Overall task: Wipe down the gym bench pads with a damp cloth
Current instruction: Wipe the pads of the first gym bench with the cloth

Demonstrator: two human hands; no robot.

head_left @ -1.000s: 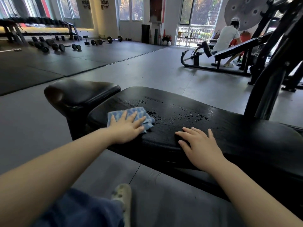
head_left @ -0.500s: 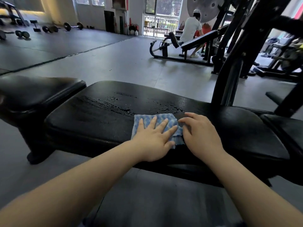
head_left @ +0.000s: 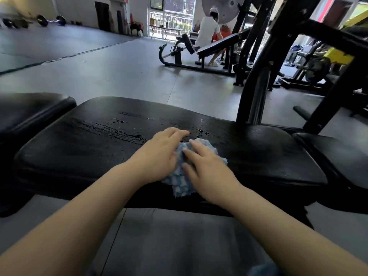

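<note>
Blue checked damp cloth [head_left: 182, 182] lies bunched on the black padded bench pad [head_left: 83, 154], near its front edge; my left hand [head_left: 159, 156] and right hand [head_left: 207, 166] press it, fingers extended, beside wet streaks [head_left: 111, 128].

A grey rubber floor [head_left: 123, 76] spreads out around a bright window [head_left: 171, 16] in the far wall. Just right of the window, a person [head_left: 208, 34] sits on a black machine [head_left: 199, 54]. Far left of it lie barbells [head_left: 49, 19]. A black steel frame [head_left: 264, 62] rises to its right.
</note>
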